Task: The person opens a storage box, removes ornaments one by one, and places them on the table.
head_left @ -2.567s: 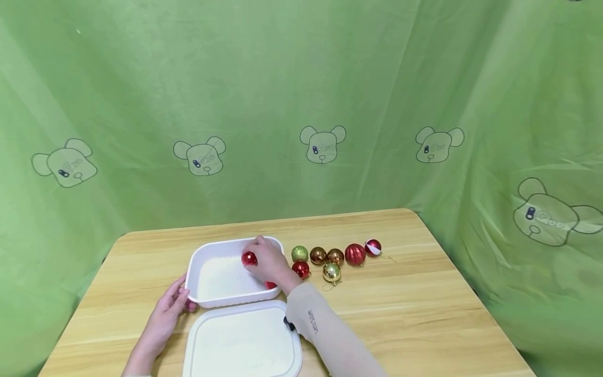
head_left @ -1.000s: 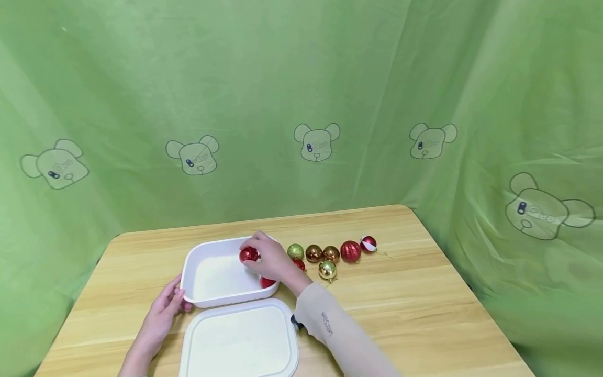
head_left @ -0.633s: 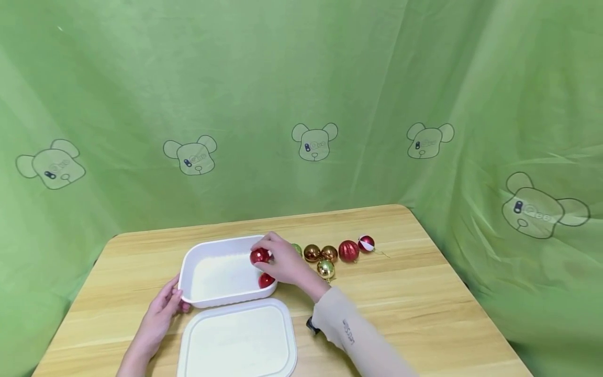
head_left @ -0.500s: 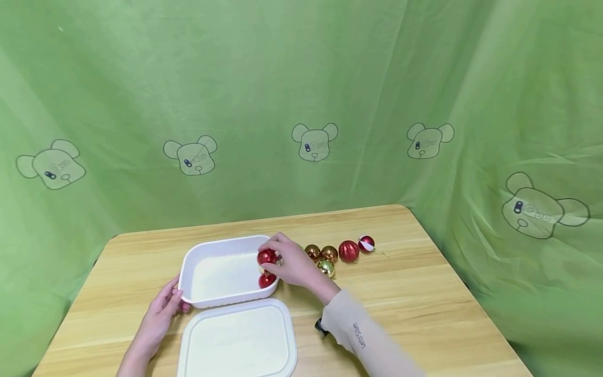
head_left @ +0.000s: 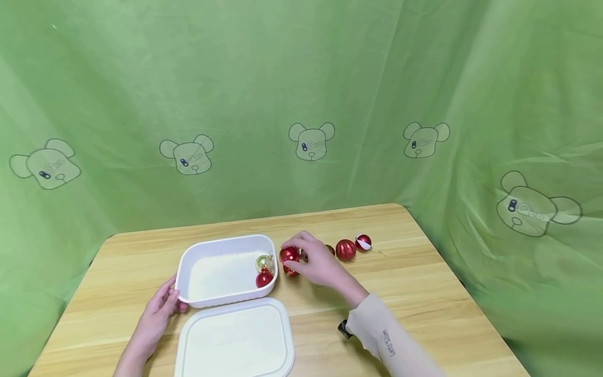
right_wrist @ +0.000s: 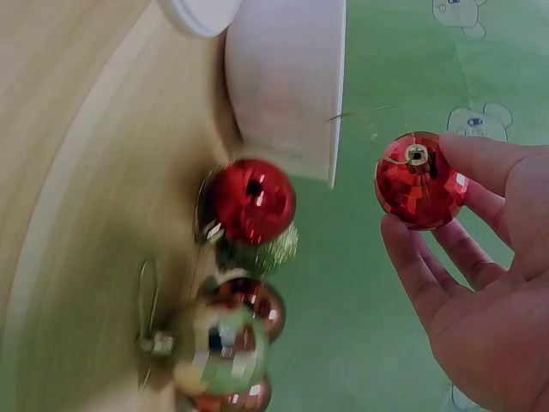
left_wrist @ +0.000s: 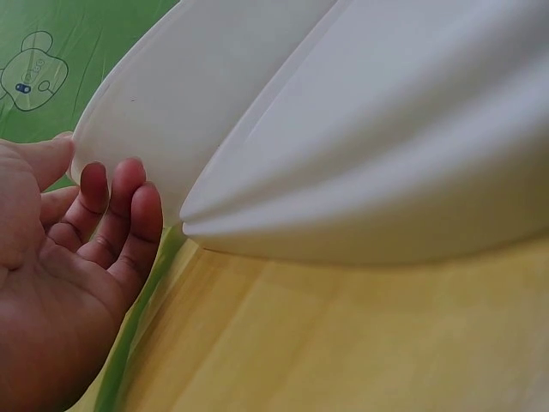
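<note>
- Red faceted ornament, pinched between thumb and fingers of the right hand, is held above the tabletop, just outside the right wall of a white box.
- It looks light, stiff and hollow, its glossy facets probably slippery and easily cracked; the broad middle seems a surer hold than the small gold cap near the thumb.
- Left hand holds the box's near-left corner, fingers bent against it.
- Just outside the right wall, a plain red ornament sits beside a green glitter ornament, with a gold mirrored ornament close by.
- Inside, a pale gold ornament and a smooth red ornament rest at the right end; the raised rim is the nearest edge to clear, with room over the floor's left stretch.
- A white lid lies just in front of the box.
- Farther right, a ribbed red ornament sits well inside the table edge; room spreads toward the near right.
</note>
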`<state>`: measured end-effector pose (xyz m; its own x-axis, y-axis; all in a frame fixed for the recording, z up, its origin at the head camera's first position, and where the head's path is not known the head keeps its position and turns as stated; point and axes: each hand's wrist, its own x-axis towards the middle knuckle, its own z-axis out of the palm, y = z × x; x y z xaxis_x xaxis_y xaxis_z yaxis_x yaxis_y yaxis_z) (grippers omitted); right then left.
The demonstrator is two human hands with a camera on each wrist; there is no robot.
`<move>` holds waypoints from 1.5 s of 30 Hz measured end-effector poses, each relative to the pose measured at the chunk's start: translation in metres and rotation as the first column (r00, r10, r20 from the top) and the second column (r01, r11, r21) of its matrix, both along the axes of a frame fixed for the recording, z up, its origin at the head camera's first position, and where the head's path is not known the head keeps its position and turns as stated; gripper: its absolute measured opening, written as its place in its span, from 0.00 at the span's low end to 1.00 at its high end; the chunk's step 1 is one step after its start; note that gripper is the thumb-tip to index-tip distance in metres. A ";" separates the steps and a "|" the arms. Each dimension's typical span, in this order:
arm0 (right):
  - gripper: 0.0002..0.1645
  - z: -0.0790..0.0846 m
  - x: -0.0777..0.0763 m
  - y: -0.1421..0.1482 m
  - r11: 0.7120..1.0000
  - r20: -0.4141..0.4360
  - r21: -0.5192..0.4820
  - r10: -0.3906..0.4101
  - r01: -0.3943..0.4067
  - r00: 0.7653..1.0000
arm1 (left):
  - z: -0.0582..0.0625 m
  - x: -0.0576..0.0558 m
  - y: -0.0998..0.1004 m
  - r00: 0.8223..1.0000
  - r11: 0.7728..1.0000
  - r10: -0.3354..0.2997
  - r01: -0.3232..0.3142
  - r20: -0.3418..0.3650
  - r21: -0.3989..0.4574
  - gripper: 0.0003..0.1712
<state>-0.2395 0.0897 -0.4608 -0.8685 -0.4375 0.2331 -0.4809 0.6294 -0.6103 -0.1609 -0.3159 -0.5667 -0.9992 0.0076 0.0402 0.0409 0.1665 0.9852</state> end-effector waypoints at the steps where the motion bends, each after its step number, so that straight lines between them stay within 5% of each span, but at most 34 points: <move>1: 0.23 0.000 0.000 0.004 1.000 0.005 0.003 -0.007 0.007 1.000 | 0.000 0.000 0.000 1.000 1.000 -0.001 0.001 0.001 0.000 0.34; 15: 0.24 -0.008 0.007 0.060 0.995 0.028 -0.012 -0.099 0.099 0.995 | 0.003 0.000 0.001 1.000 1.000 -0.001 0.001 0.012 0.009 0.34; 25: 0.25 -0.032 0.006 0.094 0.987 0.021 -0.019 -0.156 0.157 0.987 | 0.002 0.000 0.001 1.000 1.000 -0.003 0.003 0.010 0.014 0.34; 45: 0.27 -0.053 0.007 0.113 0.981 0.088 0.002 -0.195 0.196 0.977 | 0.003 0.001 0.002 1.000 1.000 0.005 -0.006 0.016 0.004 0.34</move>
